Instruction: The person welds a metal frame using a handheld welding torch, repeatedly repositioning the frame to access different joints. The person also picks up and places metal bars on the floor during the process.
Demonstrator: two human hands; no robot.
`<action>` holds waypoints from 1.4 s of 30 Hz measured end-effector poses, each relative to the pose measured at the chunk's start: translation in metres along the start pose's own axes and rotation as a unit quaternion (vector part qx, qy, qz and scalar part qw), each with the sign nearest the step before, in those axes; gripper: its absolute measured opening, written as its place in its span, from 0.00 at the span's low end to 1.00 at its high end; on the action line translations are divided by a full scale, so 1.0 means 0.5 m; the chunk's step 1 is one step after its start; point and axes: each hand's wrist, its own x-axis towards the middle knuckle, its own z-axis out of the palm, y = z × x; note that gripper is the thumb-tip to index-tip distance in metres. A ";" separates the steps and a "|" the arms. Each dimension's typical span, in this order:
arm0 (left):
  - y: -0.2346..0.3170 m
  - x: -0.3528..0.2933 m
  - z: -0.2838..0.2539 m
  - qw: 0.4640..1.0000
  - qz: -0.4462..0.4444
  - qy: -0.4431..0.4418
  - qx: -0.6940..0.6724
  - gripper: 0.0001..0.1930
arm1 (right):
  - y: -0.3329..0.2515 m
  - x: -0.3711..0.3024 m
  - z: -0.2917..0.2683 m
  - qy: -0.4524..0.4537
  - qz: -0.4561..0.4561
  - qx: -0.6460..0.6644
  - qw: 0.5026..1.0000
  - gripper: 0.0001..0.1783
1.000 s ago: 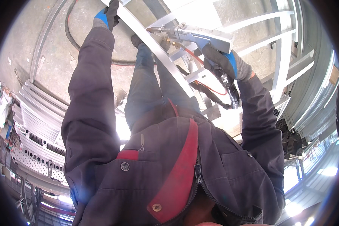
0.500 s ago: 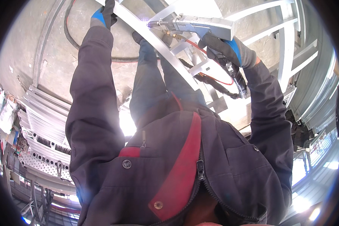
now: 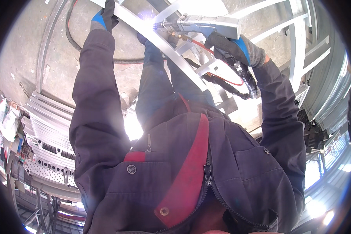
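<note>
My right hand (image 3: 232, 48), in a grey and blue work glove, is closed round the grip of a blue and silver handheld welding gun (image 3: 210, 25). The gun's narrow nozzle points left, and a bright white-violet glare burns at its tip against a pale metal bar (image 3: 163, 45). That bar runs diagonally across the front of a metal frame (image 3: 296, 43). At its upper left, my gloved left hand (image 3: 108, 17) is closed on the bar's edge, its fingers partly hidden. A thin red hose (image 3: 201, 46) and a black cable (image 3: 232, 90) trail from the gun.
My legs (image 3: 154, 74) stand close behind the bar. A dark cable (image 3: 69, 33) curves over the concrete floor (image 3: 97, 58). Stacked metal lengths (image 3: 46, 121) lie at the left, with a perforated metal strip (image 3: 46, 169) beside them. More long metal profiles (image 3: 331, 97) line the right side.
The glare at the nozzle tip has grown larger and brighter, with fine streaks above it. My left hand sits slightly further left in view; both hands keep their hold.
</note>
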 end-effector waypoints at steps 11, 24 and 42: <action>0.005 -0.010 0.001 1.000 0.009 0.000 0.002 0.48 | 0.020 -0.005 0.007 -0.002 -0.060 -0.070 0.996 0.10; 0.029 -0.025 0.012 0.999 -0.010 0.030 0.011 0.44 | 0.017 -0.079 0.015 -0.007 0.138 0.207 0.969 0.18; 0.014 -0.007 0.023 0.997 0.002 0.058 -0.060 0.34 | 0.153 -0.247 0.113 0.081 0.079 0.257 0.960 0.20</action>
